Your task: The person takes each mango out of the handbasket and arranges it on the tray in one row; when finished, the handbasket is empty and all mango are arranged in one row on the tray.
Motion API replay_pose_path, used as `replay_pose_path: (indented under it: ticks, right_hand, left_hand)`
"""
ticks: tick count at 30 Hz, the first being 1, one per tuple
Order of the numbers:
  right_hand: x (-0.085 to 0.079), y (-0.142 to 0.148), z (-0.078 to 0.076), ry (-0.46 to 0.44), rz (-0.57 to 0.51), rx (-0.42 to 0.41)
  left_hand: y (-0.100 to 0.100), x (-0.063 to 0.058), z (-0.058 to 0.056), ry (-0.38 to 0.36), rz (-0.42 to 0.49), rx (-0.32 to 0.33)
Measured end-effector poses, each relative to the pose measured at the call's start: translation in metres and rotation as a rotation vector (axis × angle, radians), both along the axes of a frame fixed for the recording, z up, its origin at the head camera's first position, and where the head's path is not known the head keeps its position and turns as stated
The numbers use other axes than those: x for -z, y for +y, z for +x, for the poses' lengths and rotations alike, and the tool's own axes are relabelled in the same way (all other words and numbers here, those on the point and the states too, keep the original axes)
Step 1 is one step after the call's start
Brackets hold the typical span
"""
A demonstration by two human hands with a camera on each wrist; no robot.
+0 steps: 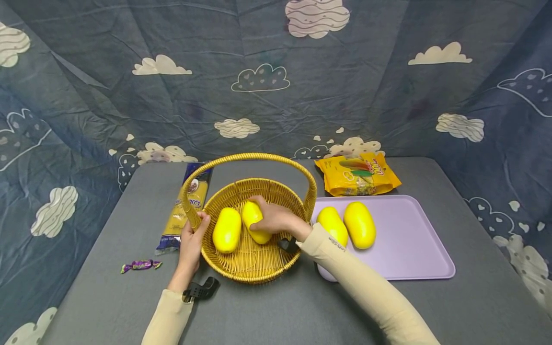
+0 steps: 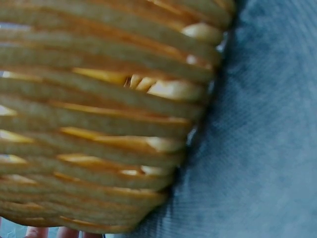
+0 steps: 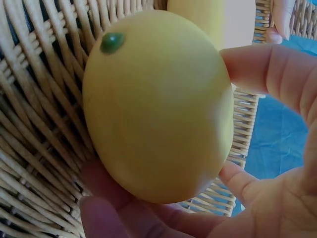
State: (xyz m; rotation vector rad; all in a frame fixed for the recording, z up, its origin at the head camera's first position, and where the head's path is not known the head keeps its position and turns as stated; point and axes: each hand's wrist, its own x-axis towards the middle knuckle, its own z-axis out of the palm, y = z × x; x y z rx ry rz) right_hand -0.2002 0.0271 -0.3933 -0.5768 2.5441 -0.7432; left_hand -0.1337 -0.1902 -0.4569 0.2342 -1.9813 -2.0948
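Observation:
A round wicker basket (image 1: 254, 278) with a tall arched handle stands mid-table. My left hand (image 1: 189, 244) grips its left side where the handle meets the rim, thumb toward the inside. The left wrist view is filled by the woven outer wall (image 2: 99, 119), with fingertips (image 2: 37, 232) at the bottom edge. Inside the basket, my right hand (image 1: 278, 218) holds a yellow mango (image 3: 158, 109) with a green stem nub, thumb and fingers on opposite sides. A second yellow mango (image 1: 226, 230) lies to its left in the basket. Whether the held mango touches the basket floor is unclear.
On the right, a lilac tray (image 1: 414, 244) carries two more mangoes (image 1: 360, 225), partly behind my right forearm. A yellow packet (image 1: 358, 175) lies behind the tray. Left of the basket are a blue-and-yellow pasta bag (image 1: 177, 223) and a purple wrapped candy (image 1: 141, 265).

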Motion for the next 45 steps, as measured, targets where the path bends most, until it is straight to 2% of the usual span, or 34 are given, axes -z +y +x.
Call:
replay_pose_path:
  ticks: [14, 33, 45]
  right_hand:
    - [-0.004, 0.004, 0.002, 0.028, 0.002, -0.014]
    - [-0.021, 0.013, 0.009, 0.053, -0.137, 0.033]
    - [-0.03, 0.024, 0.019, 0.15, -0.217, -0.034]
  left_hand:
    - [-0.001, 0.001, -0.001, -0.015, 0.006, -0.001]
    - [0.0, 0.001, 0.0, -0.002, -0.007, -0.011]
    - [0.0, 0.001, 0.0, -0.007, 0.001, -0.002]
